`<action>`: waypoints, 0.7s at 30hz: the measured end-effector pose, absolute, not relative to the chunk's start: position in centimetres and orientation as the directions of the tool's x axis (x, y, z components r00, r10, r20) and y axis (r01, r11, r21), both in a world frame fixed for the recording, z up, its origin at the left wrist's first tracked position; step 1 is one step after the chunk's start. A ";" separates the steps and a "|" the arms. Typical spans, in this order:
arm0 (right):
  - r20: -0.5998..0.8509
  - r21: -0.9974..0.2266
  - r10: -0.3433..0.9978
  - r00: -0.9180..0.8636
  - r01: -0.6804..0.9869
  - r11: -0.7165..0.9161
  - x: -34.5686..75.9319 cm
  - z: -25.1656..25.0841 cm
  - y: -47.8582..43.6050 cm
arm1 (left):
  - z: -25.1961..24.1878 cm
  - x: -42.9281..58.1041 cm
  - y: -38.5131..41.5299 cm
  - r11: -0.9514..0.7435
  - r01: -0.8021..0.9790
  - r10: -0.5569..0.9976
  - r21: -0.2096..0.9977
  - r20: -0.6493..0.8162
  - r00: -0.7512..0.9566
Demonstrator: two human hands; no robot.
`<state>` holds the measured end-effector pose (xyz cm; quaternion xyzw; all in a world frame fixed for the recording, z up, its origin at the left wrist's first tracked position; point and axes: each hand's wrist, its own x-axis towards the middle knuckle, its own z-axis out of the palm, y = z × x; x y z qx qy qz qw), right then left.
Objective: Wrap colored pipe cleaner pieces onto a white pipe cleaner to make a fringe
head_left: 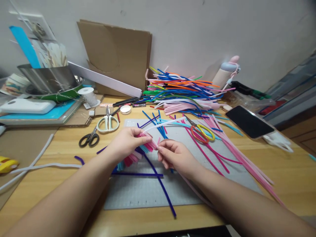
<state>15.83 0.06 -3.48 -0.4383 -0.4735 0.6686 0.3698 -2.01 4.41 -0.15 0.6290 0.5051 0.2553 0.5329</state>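
Observation:
My left hand is closed around a bundle of short pipe cleaners in pink, light blue and white. The thumb and fingers of my right hand pinch the tip of a pink pipe cleaner at the bundle's right end. A white pipe cleaner stretches from near my left fingers toward the upper right. Beneath both hands lies a grey cutting mat, with dark purple pipe cleaners across it. My palm and fingers hide part of the bundle.
Scissors with red and yellow handles rest on the mat. White-handled scissors and black-handled scissors lie left. A large colourful pipe cleaner pile is behind. Long pink pipe cleaners and a phone are right.

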 end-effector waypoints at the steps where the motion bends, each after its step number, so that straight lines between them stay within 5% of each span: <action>1: -0.238 -0.958 0.907 -0.346 -0.070 -0.278 15.9 -3.4 0.0 | -0.2 -2.0 4.4 0.082 0.355 0.906 0.931 -0.218 0.362; 21: -0.179 -0.963 0.892 -0.415 -0.114 -0.246 16.0 -3.4 -0.3 | 0.6 -2.6 4.2 0.112 0.301 0.862 0.947 -0.243 0.444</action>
